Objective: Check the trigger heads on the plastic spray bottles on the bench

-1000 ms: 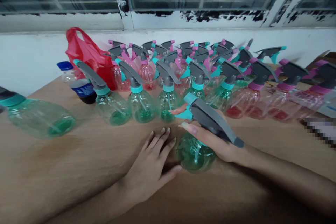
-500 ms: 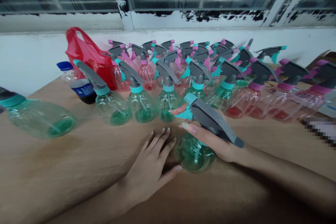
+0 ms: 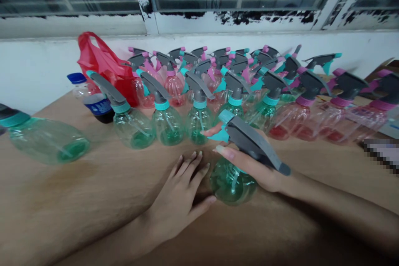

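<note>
A green see-through spray bottle (image 3: 232,185) stands upright on the table near me, its grey and turquoise spray head pointing left and away. My right hand (image 3: 254,168) is wrapped round its neck, below the spray head, with the thumb in front and a fingertip showing by the turquoise trigger. Flat on the table just left of this bottle lies my left hand (image 3: 182,195), fingers spread and holding nothing. Beyond both hands, a front row holds green spray bottles (image 3: 170,126) and, to the right, pink spray bottles (image 3: 289,120).
More spray bottles crowd behind the front row. At the back left are a red plastic bag (image 3: 106,62) and a blue-capped drink bottle (image 3: 98,106) with dark liquid. Another green spray bottle (image 3: 43,139) stands far left on the wooden table (image 3: 102,199). A pixelated object (image 3: 382,153) lies right.
</note>
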`<act>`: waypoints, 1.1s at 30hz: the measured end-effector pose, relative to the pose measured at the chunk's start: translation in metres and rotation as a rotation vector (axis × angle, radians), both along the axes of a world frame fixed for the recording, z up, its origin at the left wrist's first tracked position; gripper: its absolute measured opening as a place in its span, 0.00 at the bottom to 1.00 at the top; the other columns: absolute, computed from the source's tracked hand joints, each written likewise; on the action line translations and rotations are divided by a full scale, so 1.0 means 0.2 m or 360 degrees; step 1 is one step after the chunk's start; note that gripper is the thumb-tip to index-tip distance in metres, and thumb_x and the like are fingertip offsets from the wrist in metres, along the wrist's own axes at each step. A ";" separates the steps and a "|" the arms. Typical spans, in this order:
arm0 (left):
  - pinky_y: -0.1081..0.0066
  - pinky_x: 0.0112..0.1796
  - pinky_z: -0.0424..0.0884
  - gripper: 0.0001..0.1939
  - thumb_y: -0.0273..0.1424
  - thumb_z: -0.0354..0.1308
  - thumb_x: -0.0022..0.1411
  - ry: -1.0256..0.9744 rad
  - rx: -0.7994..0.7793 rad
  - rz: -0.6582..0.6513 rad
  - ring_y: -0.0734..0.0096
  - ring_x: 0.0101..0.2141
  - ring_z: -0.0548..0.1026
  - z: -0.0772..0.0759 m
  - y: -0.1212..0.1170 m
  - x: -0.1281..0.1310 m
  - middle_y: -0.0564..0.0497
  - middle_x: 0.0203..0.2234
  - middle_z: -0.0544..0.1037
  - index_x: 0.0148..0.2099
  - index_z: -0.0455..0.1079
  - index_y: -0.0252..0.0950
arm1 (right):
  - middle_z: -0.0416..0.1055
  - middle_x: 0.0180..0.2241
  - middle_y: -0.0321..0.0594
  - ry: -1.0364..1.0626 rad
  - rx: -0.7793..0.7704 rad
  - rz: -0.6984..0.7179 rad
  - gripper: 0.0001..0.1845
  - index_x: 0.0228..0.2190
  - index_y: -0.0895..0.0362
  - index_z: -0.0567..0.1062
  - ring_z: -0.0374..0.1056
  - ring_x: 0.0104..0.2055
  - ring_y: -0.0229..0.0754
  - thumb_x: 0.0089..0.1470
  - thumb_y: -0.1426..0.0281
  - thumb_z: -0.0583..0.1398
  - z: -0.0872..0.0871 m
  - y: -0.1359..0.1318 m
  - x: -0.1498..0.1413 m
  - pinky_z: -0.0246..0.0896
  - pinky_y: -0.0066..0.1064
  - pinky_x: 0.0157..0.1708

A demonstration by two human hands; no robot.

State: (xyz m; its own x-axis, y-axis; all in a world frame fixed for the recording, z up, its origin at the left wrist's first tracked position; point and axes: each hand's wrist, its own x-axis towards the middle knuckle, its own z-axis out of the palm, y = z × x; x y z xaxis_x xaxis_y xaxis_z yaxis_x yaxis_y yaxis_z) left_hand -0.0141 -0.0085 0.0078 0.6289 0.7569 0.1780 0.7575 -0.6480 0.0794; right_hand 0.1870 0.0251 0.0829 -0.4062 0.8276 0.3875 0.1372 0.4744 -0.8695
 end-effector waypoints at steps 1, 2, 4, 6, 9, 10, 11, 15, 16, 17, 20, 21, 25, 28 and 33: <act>0.49 0.57 0.53 0.30 0.46 0.52 0.65 -0.0005 0.0002 -0.0002 0.51 0.61 0.53 0.00 0.00 0.00 0.39 0.61 0.59 0.62 0.57 0.32 | 0.68 0.27 0.34 -0.0023 0.0021 0.0007 0.10 0.38 0.52 0.71 0.65 0.25 0.37 0.54 0.62 0.60 0.00 0.00 0.00 0.63 0.31 0.27; 0.48 0.57 0.53 0.30 0.46 0.52 0.65 -0.0009 0.0000 -0.0001 0.51 0.61 0.53 0.00 0.00 0.00 0.39 0.61 0.59 0.62 0.57 0.33 | 0.68 0.27 0.34 -0.0053 0.0051 0.0007 0.09 0.36 0.52 0.71 0.65 0.25 0.37 0.54 0.62 0.60 0.01 0.00 0.00 0.63 0.31 0.27; 0.49 0.57 0.53 0.30 0.46 0.52 0.65 -0.0016 -0.0009 0.0007 0.51 0.61 0.53 0.00 0.00 0.00 0.39 0.61 0.59 0.62 0.57 0.33 | 0.67 0.25 0.34 -0.0111 0.0104 -0.0009 0.08 0.31 0.53 0.71 0.64 0.24 0.36 0.55 0.62 0.59 0.01 0.00 0.01 0.62 0.31 0.26; 0.49 0.57 0.54 0.31 0.46 0.52 0.64 -0.0019 -0.0010 0.0015 0.50 0.61 0.54 0.00 0.00 0.00 0.38 0.61 0.58 0.62 0.58 0.32 | 0.66 0.22 0.32 -0.0134 0.0122 -0.0021 0.09 0.28 0.54 0.70 0.63 0.23 0.35 0.55 0.62 0.58 0.02 0.01 0.01 0.61 0.30 0.25; 0.49 0.57 0.53 0.31 0.46 0.53 0.64 -0.0001 0.0001 0.0020 0.49 0.61 0.55 0.00 0.00 0.00 0.38 0.61 0.58 0.62 0.58 0.31 | 0.68 0.26 0.34 -0.0113 0.0086 0.0006 0.08 0.32 0.54 0.71 0.65 0.25 0.36 0.54 0.63 0.59 0.01 0.01 0.01 0.62 0.30 0.27; 0.49 0.57 0.53 0.31 0.46 0.52 0.64 0.0005 0.0007 0.0019 0.50 0.61 0.55 0.00 0.00 0.00 0.38 0.61 0.58 0.62 0.58 0.31 | 0.68 0.27 0.34 -0.0105 0.0062 0.0009 0.09 0.34 0.54 0.71 0.66 0.26 0.36 0.54 0.62 0.59 0.01 0.01 0.01 0.63 0.30 0.28; 0.49 0.57 0.53 0.31 0.46 0.52 0.65 0.0009 0.0012 0.0017 0.50 0.61 0.55 0.00 0.00 0.00 0.38 0.61 0.58 0.62 0.58 0.31 | 0.68 0.28 0.35 -0.0095 0.0041 0.0003 0.10 0.37 0.54 0.71 0.66 0.26 0.37 0.54 0.62 0.59 0.01 0.01 0.01 0.64 0.31 0.29; 0.49 0.57 0.53 0.30 0.46 0.51 0.65 0.0006 0.0020 -0.0004 0.52 0.61 0.55 0.00 0.00 0.00 0.38 0.61 0.59 0.61 0.58 0.32 | 0.66 0.27 0.34 -0.0001 0.0036 -0.0031 0.11 0.40 0.52 0.72 0.64 0.26 0.37 0.53 0.64 0.61 -0.01 0.01 0.00 0.65 0.32 0.30; 0.49 0.57 0.53 0.30 0.46 0.51 0.65 0.0007 0.0016 -0.0005 0.52 0.61 0.55 0.00 0.00 0.00 0.38 0.61 0.60 0.61 0.58 0.31 | 0.65 0.28 0.34 0.0021 0.0040 -0.0032 0.11 0.39 0.52 0.72 0.64 0.26 0.37 0.53 0.65 0.61 -0.01 0.01 0.00 0.65 0.32 0.30; 0.49 0.57 0.53 0.30 0.46 0.52 0.65 0.0010 0.0013 -0.0005 0.52 0.61 0.55 0.01 0.00 0.00 0.38 0.60 0.60 0.61 0.58 0.31 | 0.65 0.28 0.34 0.0028 0.0031 -0.0027 0.11 0.40 0.53 0.72 0.63 0.26 0.37 0.53 0.66 0.61 -0.01 0.01 0.00 0.65 0.32 0.31; 0.49 0.58 0.52 0.30 0.46 0.52 0.65 0.0025 0.0013 -0.0010 0.52 0.61 0.54 0.00 0.00 0.00 0.38 0.61 0.59 0.61 0.58 0.31 | 0.64 0.27 0.33 -0.0002 -0.0019 -0.0020 0.12 0.41 0.53 0.72 0.62 0.25 0.36 0.53 0.65 0.60 -0.01 0.01 0.00 0.64 0.33 0.32; 0.49 0.58 0.52 0.30 0.46 0.52 0.65 0.0026 0.0016 -0.0011 0.52 0.61 0.54 0.00 0.00 0.00 0.38 0.61 0.59 0.61 0.58 0.31 | 0.64 0.27 0.33 -0.0013 -0.0021 -0.0021 0.12 0.41 0.53 0.71 0.61 0.25 0.36 0.53 0.65 0.60 -0.01 0.01 0.00 0.64 0.33 0.32; 0.49 0.58 0.52 0.30 0.46 0.51 0.65 -0.0001 0.0035 -0.0007 0.52 0.61 0.54 -0.01 0.00 -0.01 0.38 0.61 0.59 0.61 0.58 0.31 | 0.63 0.26 0.33 -0.0026 -0.0006 -0.0031 0.13 0.41 0.53 0.71 0.62 0.25 0.36 0.54 0.63 0.60 -0.02 0.00 0.00 0.63 0.33 0.32; 0.49 0.58 0.52 0.30 0.46 0.51 0.65 -0.0001 0.0054 -0.0008 0.53 0.61 0.54 -0.01 0.00 -0.01 0.38 0.61 0.59 0.61 0.58 0.31 | 0.64 0.27 0.33 0.0008 -0.0001 -0.0027 0.13 0.41 0.53 0.72 0.62 0.25 0.36 0.54 0.63 0.59 -0.03 0.01 0.00 0.62 0.31 0.29; 0.50 0.58 0.52 0.30 0.46 0.52 0.65 -0.0003 0.0050 -0.0015 0.53 0.61 0.54 -0.01 0.00 0.00 0.38 0.60 0.60 0.61 0.58 0.31 | 0.64 0.26 0.33 -0.0001 -0.0032 -0.0030 0.13 0.41 0.53 0.72 0.62 0.25 0.37 0.54 0.63 0.60 -0.03 0.01 0.00 0.64 0.33 0.33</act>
